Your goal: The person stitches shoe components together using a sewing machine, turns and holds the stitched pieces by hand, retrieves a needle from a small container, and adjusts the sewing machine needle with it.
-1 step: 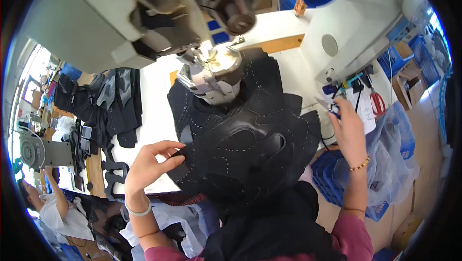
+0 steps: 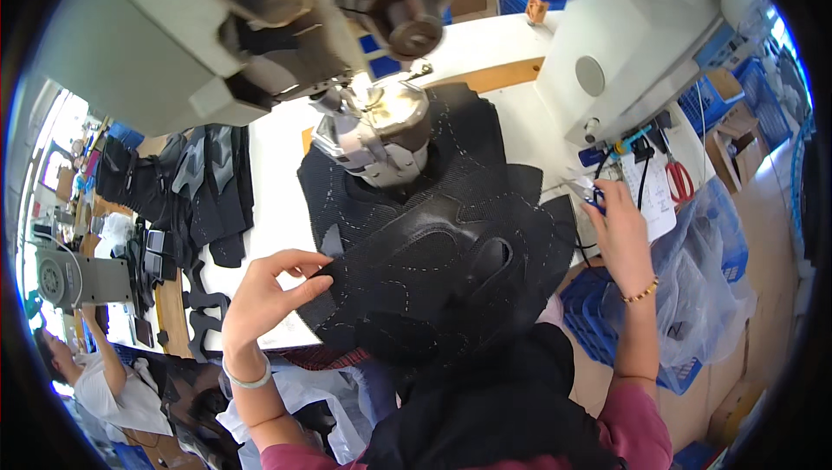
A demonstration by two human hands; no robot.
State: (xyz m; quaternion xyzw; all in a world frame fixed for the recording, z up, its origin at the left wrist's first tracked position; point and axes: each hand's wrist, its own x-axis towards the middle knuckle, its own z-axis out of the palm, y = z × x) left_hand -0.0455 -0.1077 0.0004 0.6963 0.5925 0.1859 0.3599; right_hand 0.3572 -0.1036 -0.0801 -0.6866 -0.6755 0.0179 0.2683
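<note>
My left hand (image 2: 264,297) pinches the left edge of a black mesh fabric piece (image 2: 390,275) between thumb and fingers. The fabric has pale dashed stitch lines and smooth curved overlays, and it spreads around the sewing machine's metal post (image 2: 381,153). To the right of the fabric, my right hand (image 2: 622,231) is closed around small thread snips (image 2: 594,199) with blue on the handle. Their blades point up and left, away from the fabric; the fingers partly cover the handle.
The machine head (image 2: 165,45) overhangs from the upper left. Red-handled scissors (image 2: 679,182) lie beyond my right hand. Black cut pieces (image 2: 212,192) are piled on the left of the white table. Blue crates (image 2: 594,314) stand below right. A co-worker (image 2: 108,375) sits at far left.
The whole picture has shifted slightly left. My right hand with the snips has moved a little left; the left hand keeps its place at the fabric edge.
</note>
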